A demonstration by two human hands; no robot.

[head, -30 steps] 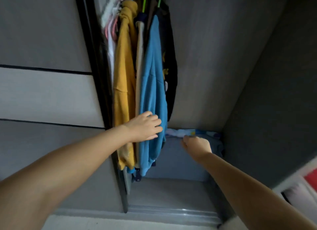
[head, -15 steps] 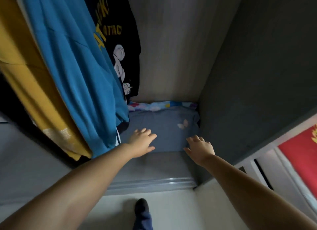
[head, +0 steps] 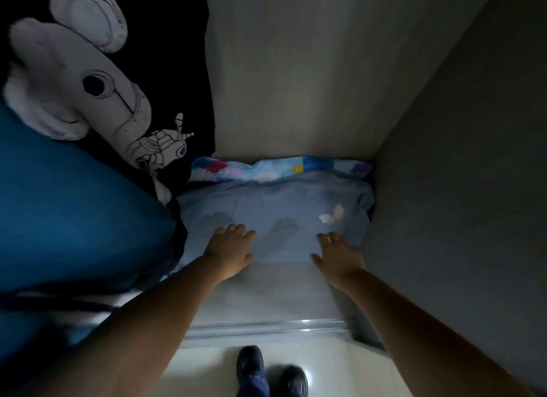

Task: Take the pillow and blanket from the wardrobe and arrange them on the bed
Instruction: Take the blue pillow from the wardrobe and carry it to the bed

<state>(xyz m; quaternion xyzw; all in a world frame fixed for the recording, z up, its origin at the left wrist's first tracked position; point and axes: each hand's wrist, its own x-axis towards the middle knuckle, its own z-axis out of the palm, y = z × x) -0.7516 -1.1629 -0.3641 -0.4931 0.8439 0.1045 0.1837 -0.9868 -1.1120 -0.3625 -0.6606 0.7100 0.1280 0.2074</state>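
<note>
A light blue pillow (head: 284,207) with a small white butterfly print lies on the wardrobe floor (head: 275,293), filling its back part. Behind it, against the back wall, a folded blanket (head: 266,168) with coloured patches shows along its top edge. My left hand (head: 229,248) rests flat on the pillow's front left, fingers spread. My right hand (head: 337,253) lies flat on the pillow's front right, fingers spread. Neither hand has closed on the fabric.
Hanging clothes crowd the left: a black shirt (head: 88,71) with a white cartoon print and a blue garment (head: 74,219). The dark wardrobe side wall (head: 458,189) stands right. A metal door rail (head: 266,328) crosses the threshold; my shoes (head: 269,370) stand before it.
The view has dropped closer into the wardrobe. Both hands have moved forward onto the pillow's front edge; the left hand left the hanging clothes a second ago.
</note>
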